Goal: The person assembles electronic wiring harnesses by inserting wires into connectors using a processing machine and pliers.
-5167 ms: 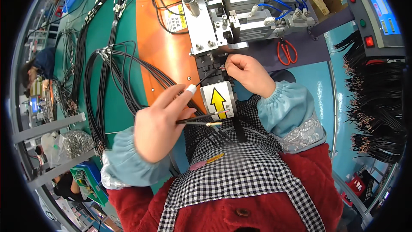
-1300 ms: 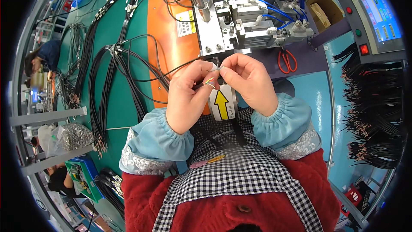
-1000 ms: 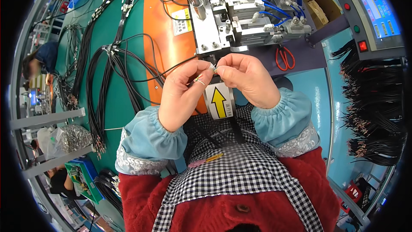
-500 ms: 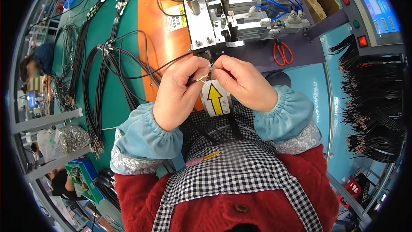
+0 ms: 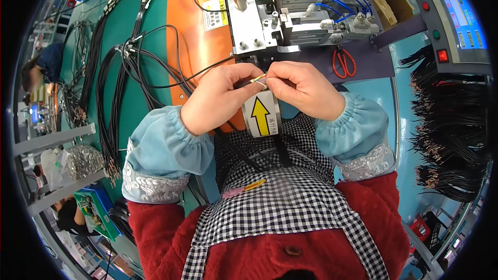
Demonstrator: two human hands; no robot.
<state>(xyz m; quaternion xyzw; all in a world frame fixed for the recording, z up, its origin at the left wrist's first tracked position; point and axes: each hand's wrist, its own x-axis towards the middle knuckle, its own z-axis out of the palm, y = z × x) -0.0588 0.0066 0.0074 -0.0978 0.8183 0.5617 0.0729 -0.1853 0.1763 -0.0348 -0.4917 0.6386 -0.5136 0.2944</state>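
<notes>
Left hand [image 5: 217, 97] raised to right hand [image 5: 307, 91], wires [image 5: 257, 79] between | green tabletop [image 5: 155, 15] | blue floor [image 5: 376, 106]

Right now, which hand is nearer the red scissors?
The right hand, below and left of the scissors in view; the left hand is farther left, past the thin wires.

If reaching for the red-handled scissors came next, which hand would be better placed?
Probably the right hand: the red-handled scissors lie on its side, nearer than to the left hand. Both hands' fingertips are at the thin wires, so it would need to leave them first.
</notes>
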